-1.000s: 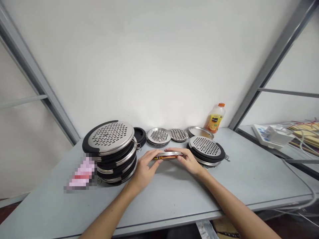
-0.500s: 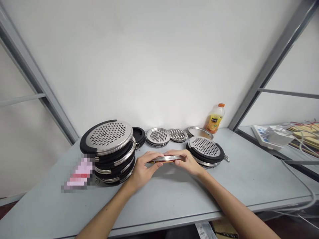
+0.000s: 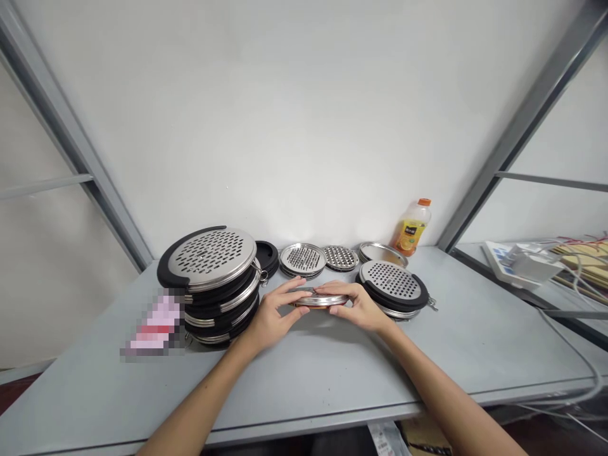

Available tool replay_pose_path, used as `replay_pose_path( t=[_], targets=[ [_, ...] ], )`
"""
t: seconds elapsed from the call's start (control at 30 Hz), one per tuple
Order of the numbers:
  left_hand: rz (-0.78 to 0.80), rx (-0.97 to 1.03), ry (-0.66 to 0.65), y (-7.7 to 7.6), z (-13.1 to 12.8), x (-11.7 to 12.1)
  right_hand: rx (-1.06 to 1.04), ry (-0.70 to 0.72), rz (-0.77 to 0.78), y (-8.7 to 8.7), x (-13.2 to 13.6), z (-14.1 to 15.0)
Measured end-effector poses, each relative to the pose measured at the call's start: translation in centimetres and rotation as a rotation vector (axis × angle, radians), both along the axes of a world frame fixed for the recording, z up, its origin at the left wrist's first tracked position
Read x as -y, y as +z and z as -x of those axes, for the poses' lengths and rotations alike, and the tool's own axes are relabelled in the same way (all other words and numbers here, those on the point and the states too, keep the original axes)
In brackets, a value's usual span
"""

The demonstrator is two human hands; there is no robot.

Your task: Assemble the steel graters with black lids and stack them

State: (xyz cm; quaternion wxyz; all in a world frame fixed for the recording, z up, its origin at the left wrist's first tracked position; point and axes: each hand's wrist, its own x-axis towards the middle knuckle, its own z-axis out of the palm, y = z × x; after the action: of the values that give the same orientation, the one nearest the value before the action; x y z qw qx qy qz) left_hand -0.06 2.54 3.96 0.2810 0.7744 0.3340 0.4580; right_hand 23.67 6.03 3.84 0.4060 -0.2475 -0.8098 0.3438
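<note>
A grey table (image 3: 332, 373) is carrying a tall stack of round graters (image 3: 213, 282) on the left and a short stack of graters (image 3: 392, 288) on the right. Between them, just above the tabletop, the left hand (image 3: 272, 316) and right hand (image 3: 357, 305) are gripping a flat metal disc (image 3: 317, 299) by its opposite edges, fingers lying over its rim. An orange juice bottle (image 3: 412, 227) is standing at the back by the wall.

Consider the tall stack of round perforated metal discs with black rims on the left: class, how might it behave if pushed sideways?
The stack of discs looks apt to shift: its top disc sits tilted and slightly off-centre, so upper pieces would probably slide first. Steel plates with black rims suggest it is stiff and fairly heavy for its size. The smooth grey table may let the whole pile skid.
</note>
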Motion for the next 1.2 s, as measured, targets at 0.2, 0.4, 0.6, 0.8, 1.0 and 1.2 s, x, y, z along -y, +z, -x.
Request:
replay_pose_path(
  t=[0.2,0.4,0.6,0.8,1.0,1.2],
  targets=[
    [-0.033,-0.201,0.06,-0.2,-0.2,0.5,0.076,-0.007,-0.157,-0.3,0.5,1.3],
    [-0.007,-0.401,0.181,-1.6,0.1,-0.2,0.161,-0.108,-0.28,-1.7,0.4,2.1],
    [0.093,-0.497,0.155,-2.5,0.7,-0.4,0.245,-0.048,-0.328,-1.1,0.3,1.4],
    [0.121,-0.564,0.15,-2.9,0.8,-0.4,0.357,-0.013,-0.394,-1.1,0.5,1.5],
    [0.147,-0.584,0.146,-2.6,0.7,-0.3,0.427,-0.006,-0.424,-1.4,1.0,2.1],
    [0.13,-0.551,0.146,-2.6,0.8,-0.3,0.419,0.015,-0.335,-0.6,1.4,2.3]
  ],
)
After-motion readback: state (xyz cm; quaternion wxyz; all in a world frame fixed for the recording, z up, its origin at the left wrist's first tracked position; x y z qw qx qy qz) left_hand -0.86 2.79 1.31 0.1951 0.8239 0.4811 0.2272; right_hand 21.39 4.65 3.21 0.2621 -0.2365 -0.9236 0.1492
